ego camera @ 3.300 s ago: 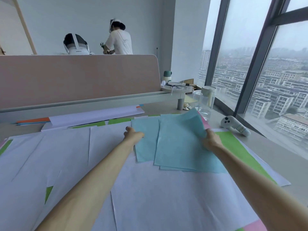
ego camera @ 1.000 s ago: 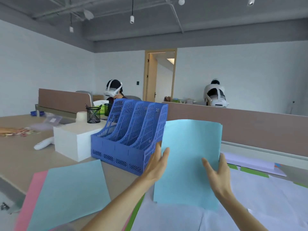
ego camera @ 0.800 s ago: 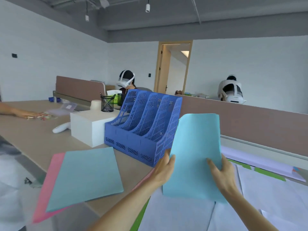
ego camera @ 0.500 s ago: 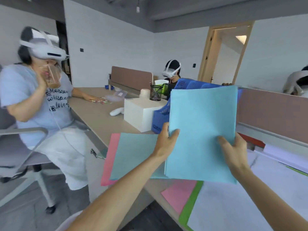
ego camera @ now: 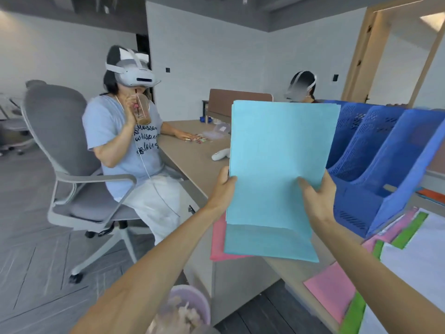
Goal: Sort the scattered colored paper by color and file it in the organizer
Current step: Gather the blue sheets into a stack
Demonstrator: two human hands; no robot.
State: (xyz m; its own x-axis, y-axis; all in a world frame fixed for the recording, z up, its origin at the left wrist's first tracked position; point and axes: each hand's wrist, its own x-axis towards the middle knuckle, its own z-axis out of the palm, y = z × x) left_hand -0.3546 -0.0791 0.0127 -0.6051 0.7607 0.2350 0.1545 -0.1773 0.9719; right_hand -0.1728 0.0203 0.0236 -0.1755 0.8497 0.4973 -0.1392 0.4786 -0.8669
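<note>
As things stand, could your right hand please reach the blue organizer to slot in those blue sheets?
Probably yes. The right hand holds the blue sheets just beside the blue organizer, whose open slots face it with nothing between. The left hand also grips the stack and may need to let go.
</note>
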